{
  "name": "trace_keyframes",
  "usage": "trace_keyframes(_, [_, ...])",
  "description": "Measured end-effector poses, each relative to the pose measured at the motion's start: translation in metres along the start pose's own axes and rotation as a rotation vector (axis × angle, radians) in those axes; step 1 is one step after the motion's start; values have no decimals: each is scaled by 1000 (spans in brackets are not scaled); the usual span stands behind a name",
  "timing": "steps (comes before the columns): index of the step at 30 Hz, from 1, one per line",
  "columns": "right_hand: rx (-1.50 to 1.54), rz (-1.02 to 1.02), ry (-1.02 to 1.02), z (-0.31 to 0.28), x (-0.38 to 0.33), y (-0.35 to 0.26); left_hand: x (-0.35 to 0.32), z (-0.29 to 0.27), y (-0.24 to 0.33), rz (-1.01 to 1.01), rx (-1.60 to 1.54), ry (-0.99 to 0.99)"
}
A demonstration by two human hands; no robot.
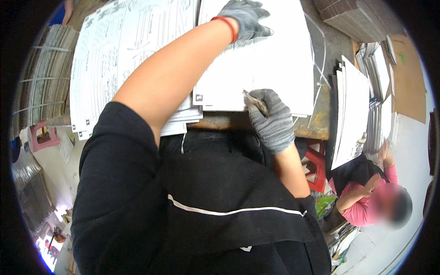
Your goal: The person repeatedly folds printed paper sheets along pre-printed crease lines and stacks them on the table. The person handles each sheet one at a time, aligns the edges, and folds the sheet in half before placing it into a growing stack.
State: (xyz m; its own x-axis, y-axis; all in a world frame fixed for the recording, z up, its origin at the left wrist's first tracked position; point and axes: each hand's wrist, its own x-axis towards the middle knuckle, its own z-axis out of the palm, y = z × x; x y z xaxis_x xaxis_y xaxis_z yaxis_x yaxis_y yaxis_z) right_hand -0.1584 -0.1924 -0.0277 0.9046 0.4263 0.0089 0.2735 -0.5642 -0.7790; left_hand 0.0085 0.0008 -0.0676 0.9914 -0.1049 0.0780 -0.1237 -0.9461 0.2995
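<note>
A large white printed sheet (275, 59) lies on top of a stack at the work table. My left hand (242, 18), in a grey knitted glove with a red band at the wrist, rests flat near the sheet's far part, its fingers spread. At the near edge, my right hand (273, 120), gloved the same way, is closed around a small metal tool (257, 103) with a pointed tip. The tip is over the sheet; whether it touches cannot be told. Left of this stack is a second pile of printed sheets (133, 46), partly covered by my left arm.
Clear strapping (324, 55) loops beside the stack. Strapped cardboard bundles (48, 78) stand at far left, more cardboard (353, 18) at far right. A person in pink (360, 206) works at the right by upright printed boards (350, 110). A red stool (315, 167) stands below.
</note>
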Motion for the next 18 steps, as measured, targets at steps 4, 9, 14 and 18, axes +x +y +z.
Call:
trace_keyframes(4, [63, 99, 314, -30, -17, 29, -56, -69, 3, -420, -1152, -78])
trace_keyframes(9, [-198, 24, 441, -46, -21, 77, -137, -78, -44, -590, -1421, -21])
trace_keyframes(14, [-27, 4, 412, -40, -23, 73, -190, -80, -26, -588, -1816, 239])
trace_keyframes(18, [428, 9, 330, -31, -24, 55, -210, -81, -55, -570, -1770, -76])
